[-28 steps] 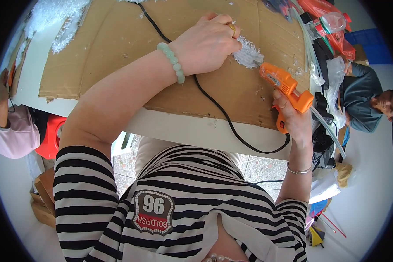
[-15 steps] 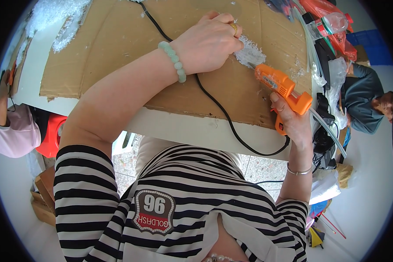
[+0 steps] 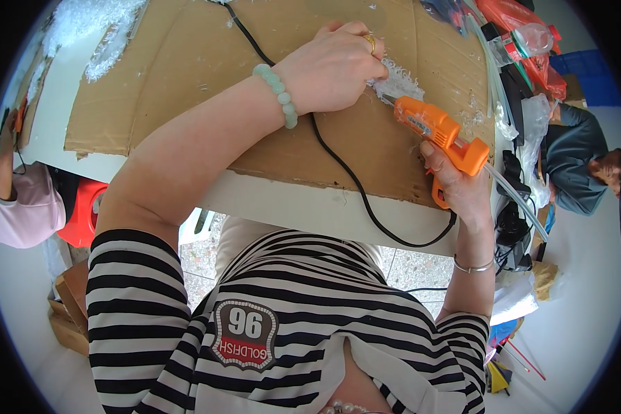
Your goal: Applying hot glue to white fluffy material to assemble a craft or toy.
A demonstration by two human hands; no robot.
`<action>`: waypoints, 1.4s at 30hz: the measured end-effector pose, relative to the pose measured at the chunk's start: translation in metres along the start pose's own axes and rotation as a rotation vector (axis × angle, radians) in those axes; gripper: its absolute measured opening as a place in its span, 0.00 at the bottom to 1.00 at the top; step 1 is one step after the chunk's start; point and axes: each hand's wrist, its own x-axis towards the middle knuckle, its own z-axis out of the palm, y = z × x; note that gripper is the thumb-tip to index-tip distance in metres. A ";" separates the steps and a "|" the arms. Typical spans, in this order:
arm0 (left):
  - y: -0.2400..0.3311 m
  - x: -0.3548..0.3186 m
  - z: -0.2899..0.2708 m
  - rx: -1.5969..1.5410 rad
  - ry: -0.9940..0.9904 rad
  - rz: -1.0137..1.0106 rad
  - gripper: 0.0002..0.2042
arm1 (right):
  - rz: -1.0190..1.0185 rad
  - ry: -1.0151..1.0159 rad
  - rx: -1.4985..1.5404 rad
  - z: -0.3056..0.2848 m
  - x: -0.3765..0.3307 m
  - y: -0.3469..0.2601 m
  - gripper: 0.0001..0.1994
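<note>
My right hand (image 3: pixel 455 183) is wrapped round the handle of an orange hot glue gun (image 3: pixel 431 124), with a clear glue stick (image 3: pixel 507 186) poking out of its back. The gun's nozzle touches or nearly touches the near edge of a small white, fringed plastic piece (image 3: pixel 401 81). My left hand (image 3: pixel 334 69) bends over the cardboard, its fingers closed at the left end of that piece; the fingertips are partly hidden behind the hand. Beneath both lies a brown cardboard sheet (image 3: pixel 186 124), dotted with white scraps.
A black cord (image 3: pixel 352 172) runs across the cardboard and loops over the table's edge. White shredded plastic (image 3: pixel 93 24) is heaped at the far left. Along the right side are a clear bottle (image 3: pixel 531 40), a red bag (image 3: pixel 507 14) and black cables. People sit at left and right.
The glue gun has shifted slightly left, its nozzle moving along the near edge of the white piece toward my left fingers. My left hand stays nearly still.
</note>
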 end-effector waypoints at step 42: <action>0.005 0.006 -0.010 0.057 0.067 0.025 0.09 | -0.021 0.113 0.136 -0.029 -0.011 0.013 0.12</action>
